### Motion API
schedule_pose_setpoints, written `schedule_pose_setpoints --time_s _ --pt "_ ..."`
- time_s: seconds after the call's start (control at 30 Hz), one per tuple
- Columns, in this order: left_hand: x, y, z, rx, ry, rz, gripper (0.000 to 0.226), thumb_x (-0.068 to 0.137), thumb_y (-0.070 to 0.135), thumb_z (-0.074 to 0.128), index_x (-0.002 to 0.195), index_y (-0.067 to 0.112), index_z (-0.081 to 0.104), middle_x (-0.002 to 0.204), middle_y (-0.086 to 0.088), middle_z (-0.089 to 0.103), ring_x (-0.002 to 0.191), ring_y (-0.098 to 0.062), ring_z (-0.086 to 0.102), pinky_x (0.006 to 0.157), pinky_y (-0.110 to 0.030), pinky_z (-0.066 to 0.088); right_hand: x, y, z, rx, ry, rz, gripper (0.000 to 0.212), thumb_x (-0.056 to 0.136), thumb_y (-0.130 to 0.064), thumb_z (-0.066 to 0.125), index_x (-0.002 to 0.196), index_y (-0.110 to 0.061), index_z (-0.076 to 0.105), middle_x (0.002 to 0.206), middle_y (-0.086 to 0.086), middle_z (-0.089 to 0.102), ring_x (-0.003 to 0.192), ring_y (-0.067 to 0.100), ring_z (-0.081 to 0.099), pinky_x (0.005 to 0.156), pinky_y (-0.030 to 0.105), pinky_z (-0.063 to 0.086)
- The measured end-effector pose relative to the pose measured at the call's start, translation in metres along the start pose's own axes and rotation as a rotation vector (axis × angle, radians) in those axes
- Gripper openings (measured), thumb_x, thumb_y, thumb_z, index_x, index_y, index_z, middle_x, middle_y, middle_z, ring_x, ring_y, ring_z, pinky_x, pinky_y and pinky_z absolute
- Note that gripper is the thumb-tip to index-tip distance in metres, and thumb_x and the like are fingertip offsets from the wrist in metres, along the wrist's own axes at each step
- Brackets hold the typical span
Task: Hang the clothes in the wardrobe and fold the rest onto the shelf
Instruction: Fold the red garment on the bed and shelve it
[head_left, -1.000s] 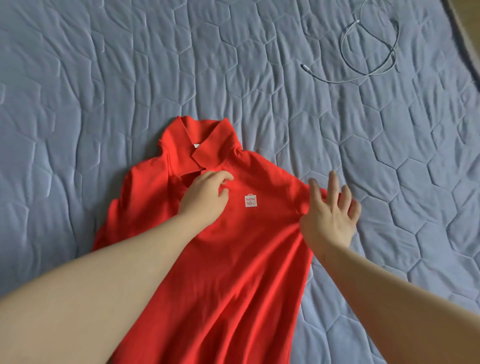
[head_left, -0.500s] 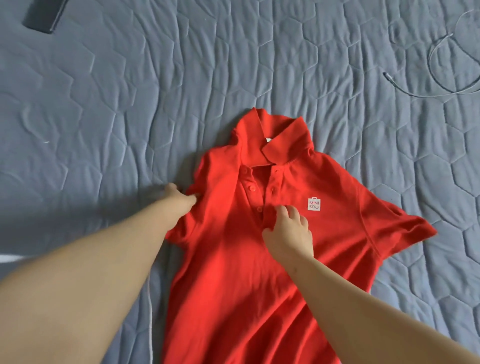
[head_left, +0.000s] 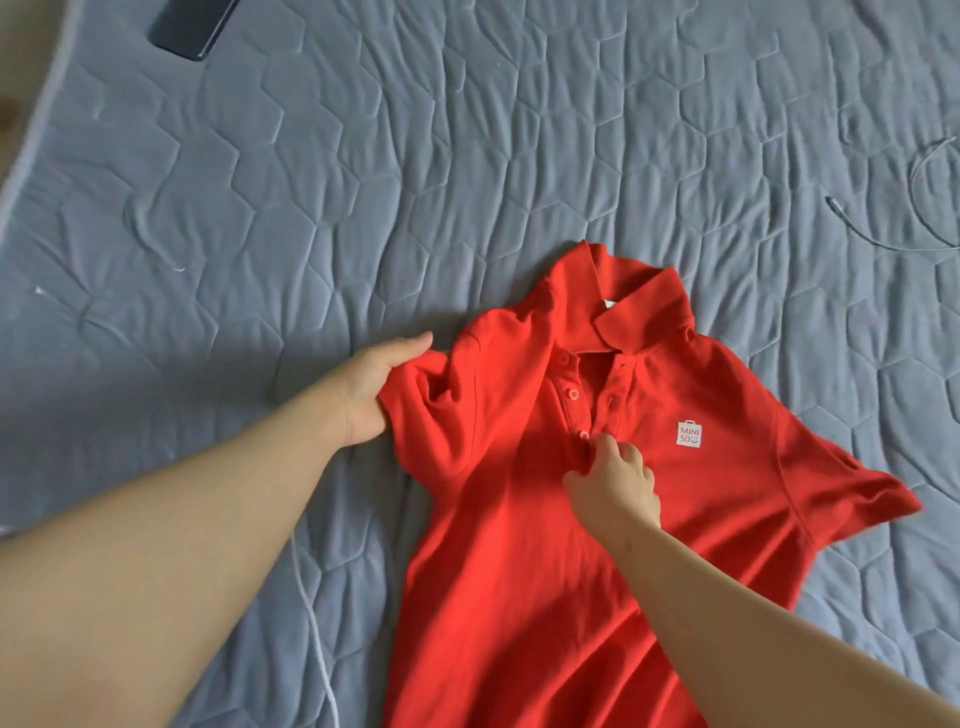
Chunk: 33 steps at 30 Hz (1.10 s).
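With my left hand (head_left: 366, 395) I grip the bunched sleeve of the red polo shirt (head_left: 519, 545), which lies front-up on the grey quilted bed (head_left: 415, 156). My right hand (head_left: 615, 486), fingers curled, pinches the fabric at the placket beside the lowest button. A dark phone (head_left: 192, 26) lies well apart, near the bed's far corner.

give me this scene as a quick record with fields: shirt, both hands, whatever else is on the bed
garment: red polo shirt, front up, collar away from the person, placket open at the top
surface: grey quilted bed cover
left hand: grips the bunched sleeve on its side
right hand: pinches fabric by the lowest button
other items: dark phone, thin cable, white cord
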<state>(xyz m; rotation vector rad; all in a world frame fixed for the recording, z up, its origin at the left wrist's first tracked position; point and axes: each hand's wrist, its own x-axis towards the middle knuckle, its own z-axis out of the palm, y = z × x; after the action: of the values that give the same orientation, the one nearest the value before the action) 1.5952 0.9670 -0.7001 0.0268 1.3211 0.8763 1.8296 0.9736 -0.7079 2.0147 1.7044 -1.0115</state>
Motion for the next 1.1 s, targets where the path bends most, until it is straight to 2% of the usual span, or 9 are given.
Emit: schedule_pose_setpoints --time_s 0.17,0.27,0.37,0.6,0.73,0.8,0.87,1.0,1.1 --pt "0.001 0.001 -0.028 -0.094 0.556 0.313 0.021 0.086 0.027 0.063 0.068 0.018 0.057 0.062 0.001 0.058 0.060 -0.010 0.053 0.059 -0.022 0.043 -0.003 -0.007 0.006 -0.006 0.026 0.044 0.050 0.086 -0.026 0.050 0.135 -0.020 0.038 0.136 0.009 0.038 0.125 0.032 0.037 0.098 0.041 0.033" --pt "0.001 -0.009 -0.043 -0.018 0.844 0.577 0.011 0.086 0.019 0.064 0.090 0.009 0.068 0.076 0.003 0.060 0.067 -0.004 0.052 0.064 -0.011 0.042 -0.007 -0.009 0.011 -0.012 0.036 0.061 0.049 0.086 -0.026 0.049 0.133 -0.019 0.039 0.134 0.009 0.039 0.124 0.032 0.038 0.098 0.041 0.033" --pt "0.002 -0.027 -0.051 0.224 0.602 0.566 0.034 0.083 0.014 0.066 0.116 0.019 0.059 0.094 0.006 0.062 0.082 -0.004 0.057 0.077 -0.014 0.044 -0.009 -0.012 0.015 -0.023 0.045 0.069 0.049 0.086 -0.025 0.049 0.133 -0.019 0.038 0.133 0.009 0.039 0.123 0.032 0.039 0.097 0.041 0.033" --pt "0.005 -0.037 -0.052 0.400 0.155 -0.014 0.029 0.074 0.018 0.075 0.094 0.029 0.056 0.094 0.009 0.066 0.087 -0.008 0.061 0.069 -0.022 0.045 -0.010 -0.009 0.024 -0.030 0.075 0.063 0.052 0.086 -0.025 0.049 0.136 -0.021 0.036 0.137 0.009 0.037 0.125 0.032 0.037 0.098 0.041 0.032" --pt "-0.005 -0.043 -0.068 0.375 0.328 0.234 0.029 0.068 0.012 0.079 0.085 0.026 0.060 0.089 0.006 0.068 0.077 -0.004 0.062 0.066 -0.019 0.046 -0.015 -0.006 0.032 -0.039 0.076 0.079 0.055 0.085 -0.025 0.050 0.138 -0.022 0.033 0.140 0.010 0.035 0.128 0.032 0.035 0.099 0.042 0.031" --pt "-0.012 -0.043 -0.078 0.266 0.457 0.294 0.026 0.072 0.014 0.078 0.086 0.023 0.058 0.094 -0.001 0.068 0.079 -0.010 0.063 0.071 -0.027 0.051 -0.017 -0.007 0.035 -0.029 0.069 0.102 0.056 0.085 -0.026 0.051 0.138 -0.022 0.033 0.140 0.010 0.035 0.128 0.032 0.035 0.100 0.043 0.031" --pt "-0.021 -0.045 -0.090 0.445 0.556 0.316 0.028 0.076 0.023 0.075 0.093 0.018 0.054 0.097 -0.006 0.066 0.084 -0.020 0.062 0.079 -0.036 0.052 -0.021 -0.010 0.038 -0.030 0.057 0.118 0.056 0.084 -0.027 0.052 0.137 -0.023 0.034 0.139 0.010 0.035 0.128 0.032 0.034 0.099 0.044 0.031" --pt "-0.036 -0.044 -0.101 0.672 0.270 0.061 0.050 0.081 0.023 0.070 0.117 0.033 0.038 0.075 -0.003 0.058 0.050 -0.013 0.050 0.043 -0.021 0.040 -0.026 -0.015 0.043 -0.023 0.040 0.128 0.056 0.084 -0.026 0.051 0.137 -0.023 0.033 0.142 0.009 0.032 0.127 0.032 0.034 0.099 0.044 0.031" --pt "-0.035 -0.047 -0.108 0.814 0.272 0.058 0.064 0.080 0.001 0.065 0.130 0.028 0.038 0.069 -0.006 0.056 0.052 -0.016 0.052 0.047 -0.020 0.042 -0.028 -0.015 0.045 -0.017 0.037 0.119 0.057 0.085 -0.025 0.051 0.138 -0.023 0.032 0.145 0.007 0.028 0.128 0.032 0.034 0.099 0.044 0.031"
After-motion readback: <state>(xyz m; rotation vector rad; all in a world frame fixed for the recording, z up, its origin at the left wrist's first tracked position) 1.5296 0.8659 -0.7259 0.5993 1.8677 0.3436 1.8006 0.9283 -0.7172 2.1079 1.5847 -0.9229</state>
